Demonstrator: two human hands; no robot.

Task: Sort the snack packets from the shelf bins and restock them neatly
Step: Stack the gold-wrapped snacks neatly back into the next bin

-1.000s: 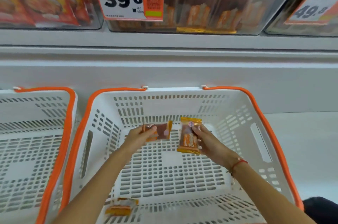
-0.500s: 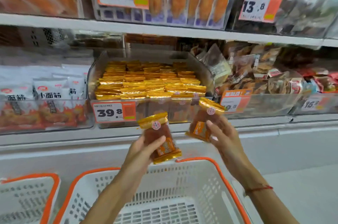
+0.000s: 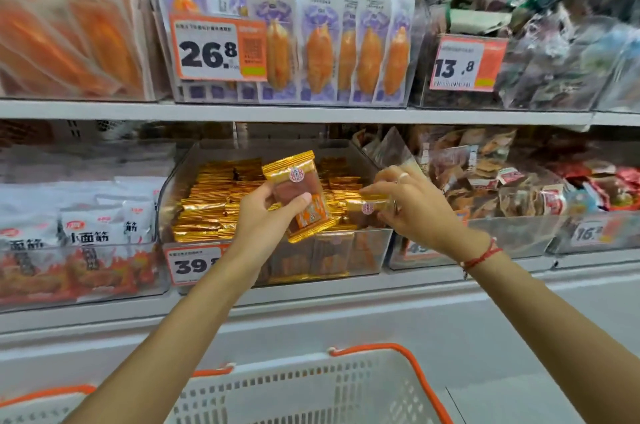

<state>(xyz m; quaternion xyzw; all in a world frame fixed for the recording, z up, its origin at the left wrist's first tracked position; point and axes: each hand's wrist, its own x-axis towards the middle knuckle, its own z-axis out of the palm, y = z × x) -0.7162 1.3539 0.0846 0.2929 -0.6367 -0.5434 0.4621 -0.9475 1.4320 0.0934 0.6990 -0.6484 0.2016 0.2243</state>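
Observation:
A clear shelf bin (image 3: 372,250) with a 39.8 price tag holds several rows of gold-edged snack packets (image 3: 211,205). My left hand (image 3: 263,219) grips one gold-and-orange snack packet (image 3: 298,195) upright above the bin's front. My right hand (image 3: 412,205) pinches a second gold packet (image 3: 367,205) and holds it flat over the right part of the stacked packets, just above or touching them.
A white basket with an orange rim (image 3: 408,354) stands on the floor below, with another basket (image 3: 52,392) at the left. Neighbouring bins hold white-and-red packets (image 3: 79,250) and mixed brown snacks (image 3: 502,188). An upper shelf (image 3: 311,111) carries purple-white packets.
Both hands rose from the basket with one packet each and reached up to the gold-packet bin. The right hand has turned its packet flat over the stack.

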